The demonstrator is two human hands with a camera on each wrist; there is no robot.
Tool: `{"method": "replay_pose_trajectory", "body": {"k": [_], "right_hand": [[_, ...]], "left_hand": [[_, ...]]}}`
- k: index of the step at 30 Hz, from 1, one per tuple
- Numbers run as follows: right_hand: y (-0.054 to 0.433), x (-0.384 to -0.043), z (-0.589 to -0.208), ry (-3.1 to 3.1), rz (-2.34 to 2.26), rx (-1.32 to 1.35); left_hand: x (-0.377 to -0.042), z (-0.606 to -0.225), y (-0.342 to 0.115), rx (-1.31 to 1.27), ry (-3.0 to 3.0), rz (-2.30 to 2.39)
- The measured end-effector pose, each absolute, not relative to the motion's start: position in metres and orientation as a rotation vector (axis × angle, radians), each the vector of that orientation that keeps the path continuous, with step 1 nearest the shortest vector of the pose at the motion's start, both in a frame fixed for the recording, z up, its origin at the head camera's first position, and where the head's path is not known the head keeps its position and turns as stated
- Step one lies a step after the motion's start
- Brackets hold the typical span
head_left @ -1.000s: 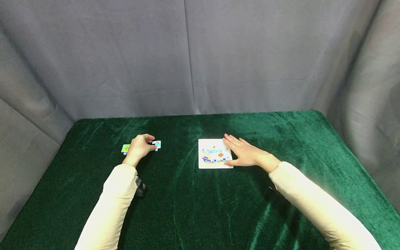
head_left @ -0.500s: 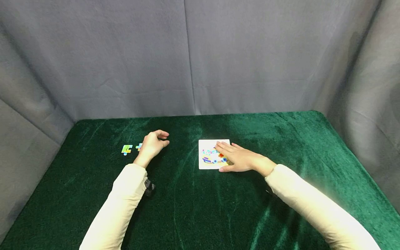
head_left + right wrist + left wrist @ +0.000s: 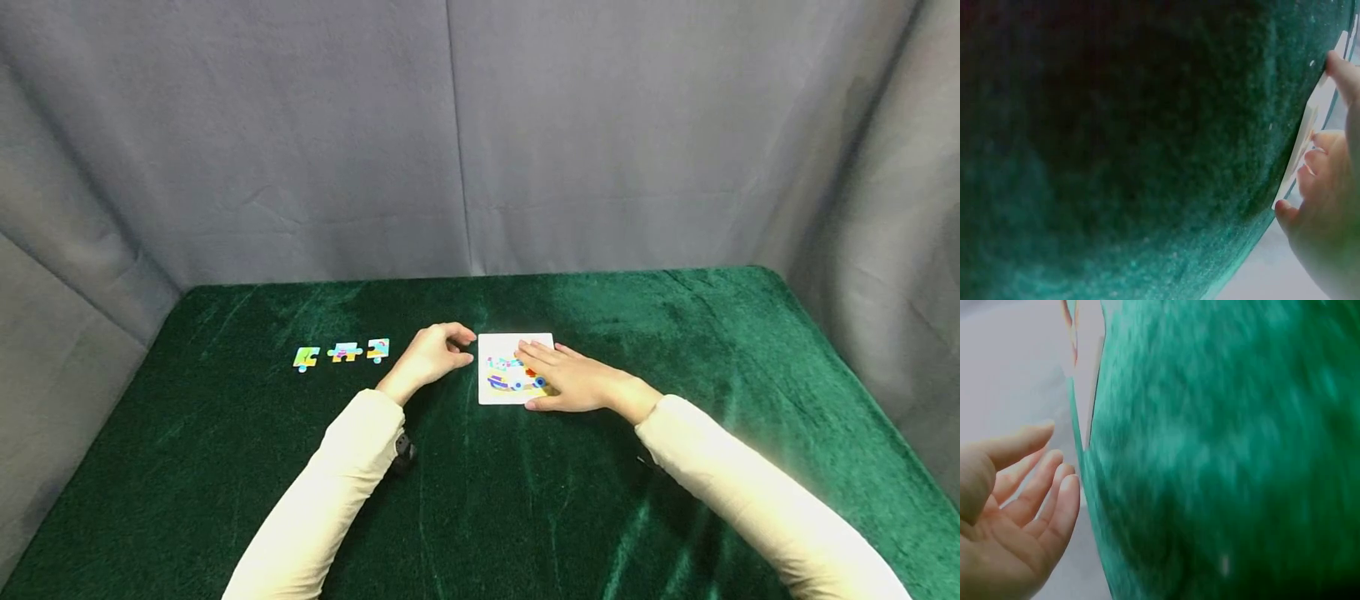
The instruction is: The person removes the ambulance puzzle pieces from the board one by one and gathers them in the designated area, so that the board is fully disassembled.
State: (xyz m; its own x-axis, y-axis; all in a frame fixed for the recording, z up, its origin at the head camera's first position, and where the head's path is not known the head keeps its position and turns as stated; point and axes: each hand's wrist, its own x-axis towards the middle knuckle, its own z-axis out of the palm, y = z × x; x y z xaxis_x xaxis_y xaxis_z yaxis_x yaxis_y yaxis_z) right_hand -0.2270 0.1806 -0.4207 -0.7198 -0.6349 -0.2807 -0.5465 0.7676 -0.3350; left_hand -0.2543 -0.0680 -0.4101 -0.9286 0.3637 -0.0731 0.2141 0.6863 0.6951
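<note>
A white square puzzle board [image 3: 501,343] with a colourful vehicle picture lies flat near the middle of the table. Over its right part rests my right hand [image 3: 577,379], fingers spread on the picture and thumb at the lower edge; it covers part of the picture. My left hand [image 3: 438,354] is just left of the board, its fingers loosely bent and nothing between thumb and fingertips. In the left wrist view the left hand [image 3: 1022,506] shows a bare palm, with the board's edge [image 3: 1092,394] beyond the fingertips.
Three jigsaw pieces lie in a row on the left: a green one [image 3: 305,358], a middle one [image 3: 345,352] and a light-blue one [image 3: 378,349]. Dark green velvet cloth [image 3: 480,500] covers the table. Grey curtains [image 3: 337,142] hang behind and at both sides.
My left hand has moved right from the jigsaw pieces to beside the board, leaving all three in view. My right hand has slid left, further onto the board.
</note>
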Motion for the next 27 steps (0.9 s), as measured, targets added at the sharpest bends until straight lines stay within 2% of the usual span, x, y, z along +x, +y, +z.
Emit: {"method": "replay_pose_trajectory", "body": {"k": [8,27], "right_hand": [[0.182,-0.226,-0.42,2.582,-0.312,-0.865],[0.186,-0.224,-0.426,2.601,-0.231,-0.881]], "left_hand": [[-0.251,-0.415,-0.047,0.562,2.687,0.945],[-0.25,-0.417,-0.038,0.677,2.686,0.769]]}}
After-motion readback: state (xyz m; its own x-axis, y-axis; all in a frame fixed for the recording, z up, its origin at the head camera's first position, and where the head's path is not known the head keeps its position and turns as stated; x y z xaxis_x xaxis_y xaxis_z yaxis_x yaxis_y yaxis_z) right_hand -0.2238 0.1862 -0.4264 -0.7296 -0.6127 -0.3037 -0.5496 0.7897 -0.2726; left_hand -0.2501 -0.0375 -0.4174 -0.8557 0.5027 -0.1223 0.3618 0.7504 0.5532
